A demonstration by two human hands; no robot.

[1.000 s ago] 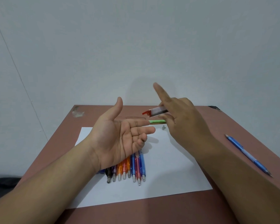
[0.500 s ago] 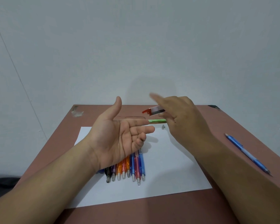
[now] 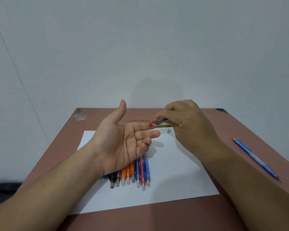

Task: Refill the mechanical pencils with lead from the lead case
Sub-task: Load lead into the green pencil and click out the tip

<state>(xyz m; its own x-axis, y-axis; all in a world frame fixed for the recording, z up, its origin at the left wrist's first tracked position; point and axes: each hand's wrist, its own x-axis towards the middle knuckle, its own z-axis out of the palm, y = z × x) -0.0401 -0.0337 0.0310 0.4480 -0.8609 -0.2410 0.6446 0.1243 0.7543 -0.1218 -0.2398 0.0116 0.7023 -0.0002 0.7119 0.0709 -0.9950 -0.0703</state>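
The right hand [image 3: 187, 124] pinches the small clear red-capped lead case [image 3: 158, 121], tipping it over the flat, empty left hand [image 3: 122, 144], so filling looks barely begun: the row of coloured mechanical pencils [image 3: 132, 172] lies untouched on white paper [image 3: 173, 164]

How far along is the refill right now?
Early stage. Right hand tilts the lead case, red end down, over the open left hand. No lead visible. Green pencil and the pencil row lie untouched on the paper; blue pencil lies aside.

Both forearms [image 3: 60, 189] bare, no sleeves
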